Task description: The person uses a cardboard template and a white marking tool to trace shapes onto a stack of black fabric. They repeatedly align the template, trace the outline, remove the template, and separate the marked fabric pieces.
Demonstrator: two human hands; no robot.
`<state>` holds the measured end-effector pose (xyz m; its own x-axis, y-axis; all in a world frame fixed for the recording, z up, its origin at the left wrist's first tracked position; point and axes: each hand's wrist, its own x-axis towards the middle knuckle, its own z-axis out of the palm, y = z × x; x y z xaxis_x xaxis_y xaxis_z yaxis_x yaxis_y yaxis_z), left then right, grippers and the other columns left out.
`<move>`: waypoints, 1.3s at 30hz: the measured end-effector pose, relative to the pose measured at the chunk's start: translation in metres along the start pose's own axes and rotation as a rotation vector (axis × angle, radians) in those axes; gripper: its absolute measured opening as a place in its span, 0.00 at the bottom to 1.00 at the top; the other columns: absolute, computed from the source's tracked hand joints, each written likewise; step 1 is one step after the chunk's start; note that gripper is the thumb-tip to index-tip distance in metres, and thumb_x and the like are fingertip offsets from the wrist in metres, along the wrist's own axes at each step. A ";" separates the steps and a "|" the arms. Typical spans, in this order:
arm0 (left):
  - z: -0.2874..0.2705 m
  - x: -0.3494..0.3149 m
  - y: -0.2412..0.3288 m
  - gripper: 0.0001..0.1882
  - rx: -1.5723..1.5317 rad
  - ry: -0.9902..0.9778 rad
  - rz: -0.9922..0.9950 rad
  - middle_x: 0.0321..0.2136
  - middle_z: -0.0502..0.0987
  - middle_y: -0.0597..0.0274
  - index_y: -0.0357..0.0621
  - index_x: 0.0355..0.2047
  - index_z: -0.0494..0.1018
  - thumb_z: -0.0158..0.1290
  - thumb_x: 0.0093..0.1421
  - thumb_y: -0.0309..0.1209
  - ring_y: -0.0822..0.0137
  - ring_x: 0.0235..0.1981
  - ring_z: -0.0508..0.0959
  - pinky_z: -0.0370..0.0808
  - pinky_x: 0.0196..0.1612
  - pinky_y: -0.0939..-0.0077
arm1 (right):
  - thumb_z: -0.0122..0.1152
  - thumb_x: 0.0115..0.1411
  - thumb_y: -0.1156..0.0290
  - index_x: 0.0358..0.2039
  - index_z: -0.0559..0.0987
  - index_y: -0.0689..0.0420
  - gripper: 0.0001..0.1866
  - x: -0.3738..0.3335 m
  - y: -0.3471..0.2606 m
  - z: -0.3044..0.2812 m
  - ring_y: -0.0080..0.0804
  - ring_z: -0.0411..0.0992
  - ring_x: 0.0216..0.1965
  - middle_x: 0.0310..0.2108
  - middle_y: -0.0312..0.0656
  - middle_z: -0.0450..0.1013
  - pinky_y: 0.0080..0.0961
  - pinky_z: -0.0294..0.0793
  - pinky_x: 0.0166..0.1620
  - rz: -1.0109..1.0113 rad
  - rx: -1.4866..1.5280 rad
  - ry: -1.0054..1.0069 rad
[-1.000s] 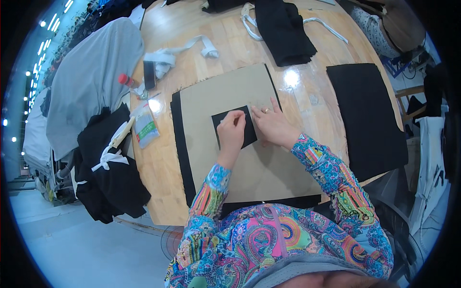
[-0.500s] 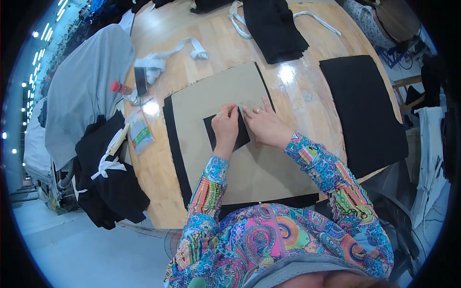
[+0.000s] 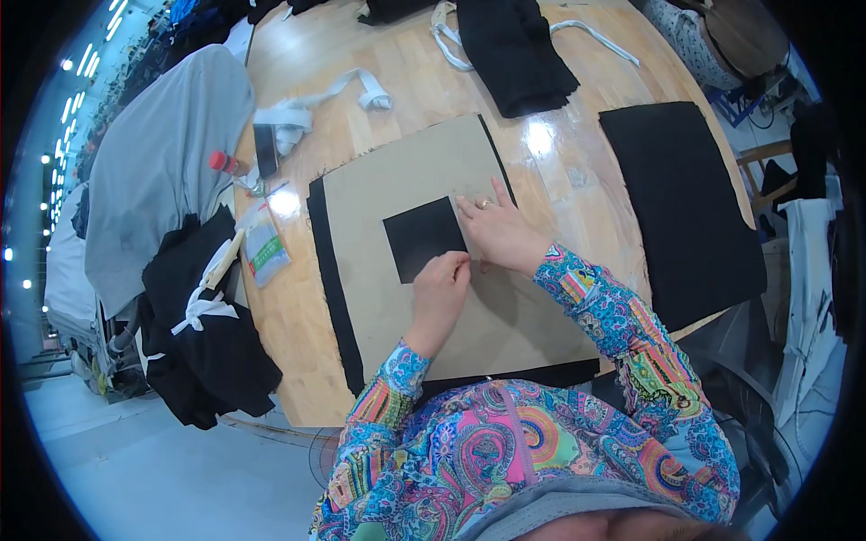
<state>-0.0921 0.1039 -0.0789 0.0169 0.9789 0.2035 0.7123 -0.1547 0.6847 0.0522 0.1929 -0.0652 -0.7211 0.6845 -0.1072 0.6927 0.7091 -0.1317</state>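
Observation:
In front of me a large tan sheet (image 3: 505,329) lies on black fabric (image 3: 333,302), which shows along its edges. A black square (image 3: 422,236) sits in its middle; I cannot tell whether it is a piece on top or an opening onto the fabric. At the square's lower right corner, my left hand (image 3: 440,290) is closed in a pinch. Whatever its fingertips hold, if anything, is too small to make out. My right hand (image 3: 502,233), with a ring on it, presses flat on the sheet along the square's right edge, fingers stretched away from me.
Folded black fabric (image 3: 681,212) lies on the wooden table (image 3: 397,122) at right, and a black bundle (image 3: 514,59) at the back. To the left are white tape (image 3: 293,122), a dark phone-like object (image 3: 265,151), a red-capped bottle (image 3: 225,163) and a plastic packet (image 3: 265,248).
My left hand has slid toward me from the square's upper right corner to its lower right corner, uncovering the square. The right hand has stayed nearly in place.

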 end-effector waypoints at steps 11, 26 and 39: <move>-0.090 -0.047 -0.054 0.13 0.128 0.354 -0.314 0.35 0.77 0.49 0.36 0.39 0.73 0.45 0.65 0.33 0.51 0.37 0.77 0.72 0.42 0.63 | 0.78 0.30 0.57 0.55 0.68 0.63 0.50 -0.005 0.003 0.004 0.39 0.61 0.60 0.61 0.44 0.61 0.61 0.40 0.65 0.013 0.059 -0.027; -0.132 -0.088 -0.062 0.11 -0.288 0.512 -0.381 0.29 0.68 0.65 0.42 0.29 0.64 0.57 0.55 0.24 0.72 0.31 0.69 0.69 0.37 0.78 | 0.75 0.39 0.60 0.61 0.60 0.57 0.49 -0.030 -0.010 -0.007 0.48 0.48 0.67 0.65 0.48 0.51 0.63 0.36 0.64 0.119 0.129 0.155; -0.274 -0.189 -0.157 0.09 -0.102 1.215 -0.482 0.31 0.68 0.62 0.40 0.29 0.60 0.51 0.61 0.23 0.70 0.33 0.67 0.67 0.40 0.75 | 0.66 0.52 0.57 0.44 0.74 0.52 0.22 -0.157 -0.090 0.042 0.44 0.57 0.61 0.56 0.45 0.63 0.56 0.46 0.65 -0.237 0.500 0.155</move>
<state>-0.3994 -0.0932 -0.0333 -0.9002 0.2025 0.3856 0.4125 0.1130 0.9039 0.1024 0.0146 -0.0781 -0.8195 0.5598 0.1227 0.3940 0.7058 -0.5887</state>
